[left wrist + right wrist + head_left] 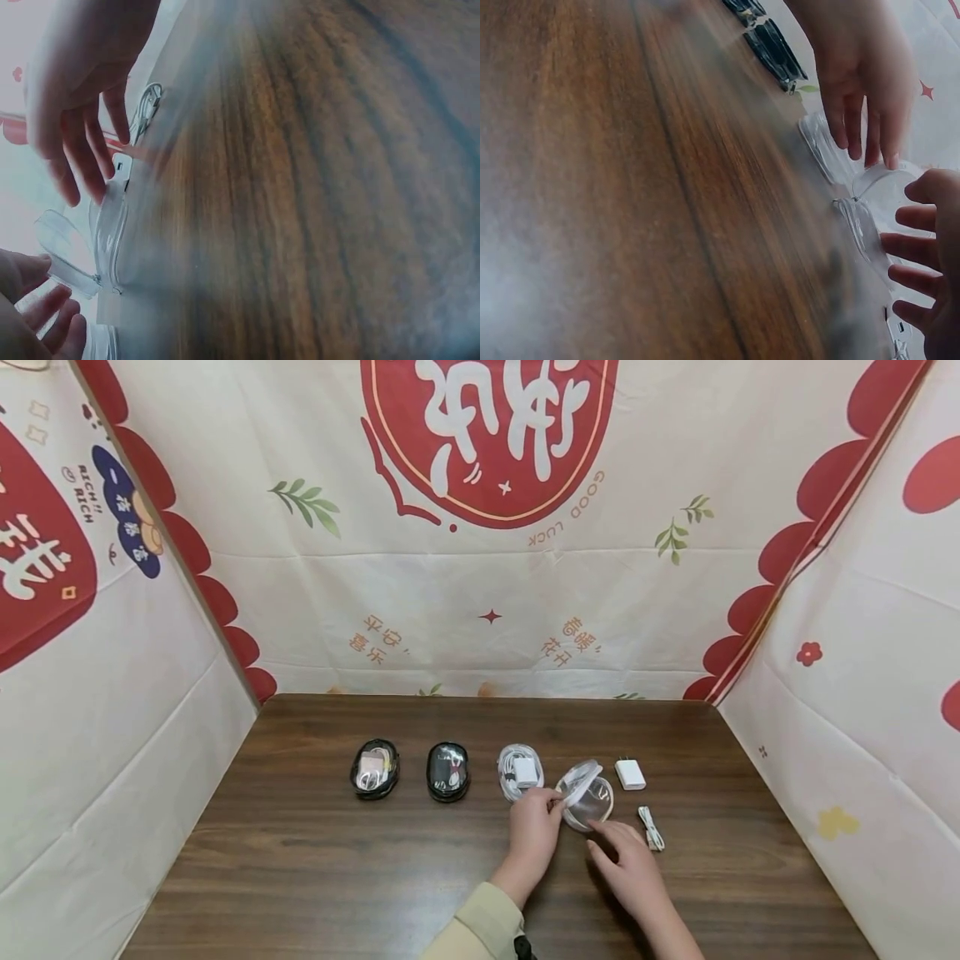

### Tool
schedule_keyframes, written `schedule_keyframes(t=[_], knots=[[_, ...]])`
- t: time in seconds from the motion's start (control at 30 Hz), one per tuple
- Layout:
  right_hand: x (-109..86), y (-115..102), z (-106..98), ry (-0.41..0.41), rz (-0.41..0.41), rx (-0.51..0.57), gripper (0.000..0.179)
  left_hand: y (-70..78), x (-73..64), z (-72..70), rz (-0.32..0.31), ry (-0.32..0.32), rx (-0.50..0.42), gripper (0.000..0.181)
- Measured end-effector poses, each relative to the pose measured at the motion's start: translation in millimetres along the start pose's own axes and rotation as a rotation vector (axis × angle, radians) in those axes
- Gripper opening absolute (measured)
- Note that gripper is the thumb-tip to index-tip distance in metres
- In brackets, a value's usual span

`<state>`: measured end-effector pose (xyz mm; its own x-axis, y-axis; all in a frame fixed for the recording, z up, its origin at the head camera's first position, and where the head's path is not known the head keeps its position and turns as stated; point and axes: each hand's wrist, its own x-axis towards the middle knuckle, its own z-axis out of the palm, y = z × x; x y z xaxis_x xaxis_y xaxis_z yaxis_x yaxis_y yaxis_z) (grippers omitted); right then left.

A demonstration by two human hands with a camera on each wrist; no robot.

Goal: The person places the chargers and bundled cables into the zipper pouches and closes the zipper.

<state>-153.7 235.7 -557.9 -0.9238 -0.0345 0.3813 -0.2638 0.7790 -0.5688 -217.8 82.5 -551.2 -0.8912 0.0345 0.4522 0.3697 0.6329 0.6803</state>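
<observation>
A small clear oval zip case [588, 810] with white trim lies unzipped on the table, its lid [581, 782] raised to the left. My left hand [534, 827] pinches the lid's edge between thumb and fingers; in the left wrist view the lid [64, 244] stands up from the base. My right hand [630, 870] is at the near right side of the case, fingertips right at its rim. Its fingers are spread and relaxed in the right wrist view. Right of the case lie a white charger plug [630, 774] and a bundled white cable [651, 828].
Left of the open case sits a closed clear case [519, 772] holding a white charger and cable. Farther left are two black-trimmed clear cases [375, 770] with small items inside. The brown wood table [315, 877] is bounded by printed cloth walls [480, 577].
</observation>
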Motion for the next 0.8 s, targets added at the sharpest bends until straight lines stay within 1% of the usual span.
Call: schedule_keyframes(t=[0.07,0.2,0.23,0.3,0.37,0.43,0.5,0.53,0.6,0.73,0.8], knots=[[-1.0,0,0,-0.008,0.004,0.008,0.03,0.1,0.0,-1.5,-0.062,0.009,-0.029,0.006],[-3.5,-2,1,-0.018,0.009,0.021,0.029,1.4,0.7,-2.8,-0.207,-0.002,-0.16,0.004],[-4.2,-2,1,-0.018,0.011,0.026,0.029,2.2,1.1,-2.4,-0.242,-0.014,-0.216,0.004],[-5.6,-2,1,-0.017,0.02,0.033,0.029,3.8,1.7,-0.8,-0.315,-0.041,-0.379,0.005],[-6.8,-2,1,-0.018,0.03,0.044,0.029,5.8,2.3,1.2,-0.409,-0.067,-0.556,0.005],[-8.0,-2,1,-0.025,0.044,0.053,0.029,7.7,2.3,3.1,-0.515,-0.077,-0.722,0.005],[-9.2,-2,1,-0.037,0.056,0.063,0.029,9.5,1.9,4.4,-0.588,-0.067,-0.827,0.004],[-9.8,-3,1,-0.044,0.058,0.064,0.029,10.3,1.5,4.9,-0.625,-0.064,-0.856,0.003],[-10.7,-3,2,-0.058,0.067,0.064,0.029,11.9,0.5,5.8,-0.666,-0.05,-0.897,0.004],[-9.7,-7,4,-0.066,0.065,0.062,0.028,16.1,-1.6,7.7,-0.716,-0.006,-0.964,0.004],[-8.4,-9,4,-0.067,0.061,0.062,0.029,18.5,-2.7,9.1,-0.728,0.021,-0.998,0.003]])
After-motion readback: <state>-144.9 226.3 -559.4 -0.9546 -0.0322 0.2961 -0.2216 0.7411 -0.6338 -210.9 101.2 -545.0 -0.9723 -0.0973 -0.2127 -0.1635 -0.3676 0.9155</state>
